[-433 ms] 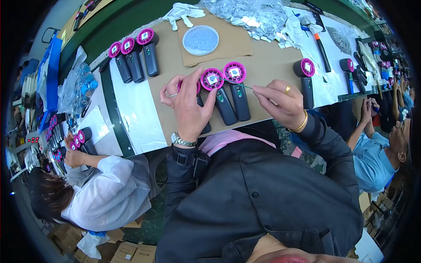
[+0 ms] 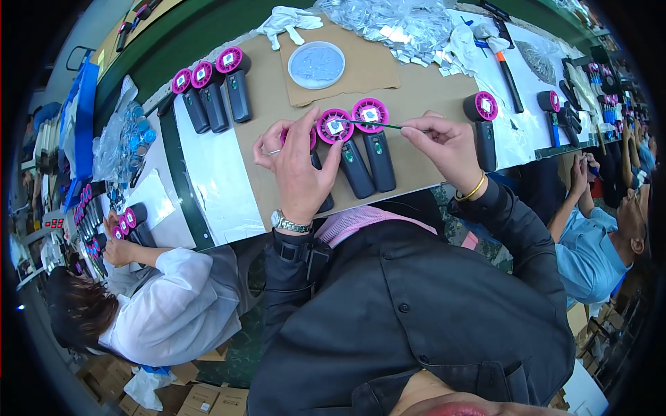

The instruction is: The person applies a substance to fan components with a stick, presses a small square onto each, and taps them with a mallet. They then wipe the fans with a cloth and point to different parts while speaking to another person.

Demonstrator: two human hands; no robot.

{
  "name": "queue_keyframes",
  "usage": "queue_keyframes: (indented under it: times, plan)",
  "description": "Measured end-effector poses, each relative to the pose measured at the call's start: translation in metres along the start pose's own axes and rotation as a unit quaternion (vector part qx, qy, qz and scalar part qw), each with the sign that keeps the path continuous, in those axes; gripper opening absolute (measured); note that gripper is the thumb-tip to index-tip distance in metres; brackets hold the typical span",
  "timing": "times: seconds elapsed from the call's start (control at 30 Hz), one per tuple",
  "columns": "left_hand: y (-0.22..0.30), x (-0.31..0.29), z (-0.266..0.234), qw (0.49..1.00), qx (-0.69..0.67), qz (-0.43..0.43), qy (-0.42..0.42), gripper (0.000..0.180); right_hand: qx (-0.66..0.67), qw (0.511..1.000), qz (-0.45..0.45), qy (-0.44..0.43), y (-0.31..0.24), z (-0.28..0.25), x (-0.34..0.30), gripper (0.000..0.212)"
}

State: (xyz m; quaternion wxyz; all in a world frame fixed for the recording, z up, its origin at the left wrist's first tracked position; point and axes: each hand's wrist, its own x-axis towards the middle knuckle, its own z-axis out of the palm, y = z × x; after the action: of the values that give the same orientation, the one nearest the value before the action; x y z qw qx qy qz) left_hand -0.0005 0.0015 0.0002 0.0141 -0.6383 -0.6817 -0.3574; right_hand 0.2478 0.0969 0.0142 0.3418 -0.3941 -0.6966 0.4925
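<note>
My right hand (image 2: 444,149) pinches a thin dark green stick (image 2: 381,125). The stick reaches left across the pink heads, its tip at the white square on the middle handheld fan (image 2: 356,170). My left hand (image 2: 300,166) curls round the pink head of the left fan (image 2: 326,202), which it mostly covers, with the thumb at the rim of the middle one. A thin metallic bit shows by its fingers. The right fan (image 2: 381,163) lies close beside, with a grey patch on its white square. Beyond them sits a round white dish (image 2: 316,64) of grey paste.
Several similar fans (image 2: 239,97) stand at the back left, another (image 2: 485,132) at right. A white glove (image 2: 288,21), a bag of silvery pieces (image 2: 395,24) and an orange-and-black tool (image 2: 510,83) lie at the back. Co-workers sit at left (image 2: 166,298) and right (image 2: 590,229).
My right hand has shifted slightly up and right, and the stick now lies closer to level. My left hand and the fans have stayed in place.
</note>
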Motion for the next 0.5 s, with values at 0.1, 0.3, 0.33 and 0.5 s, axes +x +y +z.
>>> queue_keyframes:
  times: [0.1,0.3,0.33,0.5]
  plan:
    - [-0.001,-0.001,0.001,1.0,-0.002,0.0,0.002,0.069,0.07,0.996,0.06,-0.007,-0.001,-0.002,0.002,0.016]
    - [-0.002,-0.001,-0.001,1.0,-0.001,0.004,0.006,0.068,0.192,0.964,0.181,-0.023,-0.006,-0.015,0.016,0.019]
    - [-0.002,-0.001,-0.002,1.0,-0.001,0.007,0.01,0.068,0.218,0.956,0.197,-0.025,-0.006,-0.018,0.021,0.02]
    - [-0.008,-0.001,-0.019,1.0,0.003,-0.007,0.018,0.069,0.047,0.995,0.086,0.033,-0.018,0.003,0.071,0.021]
